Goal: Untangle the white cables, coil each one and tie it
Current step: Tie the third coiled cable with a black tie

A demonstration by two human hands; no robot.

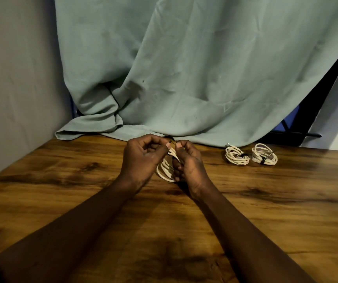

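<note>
Over the desk [62,190], right hand [188,166] grips the white coil [165,170] so loops can't spring apart, left hand [141,158] pinches its dark tie [172,142]; two tied coils [237,155] parked aside.

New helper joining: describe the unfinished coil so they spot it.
On the wooden table, before the green cloth, look centre. The coil is held between the left hand and right hand; the two tied coils lie untouched at right.
</note>
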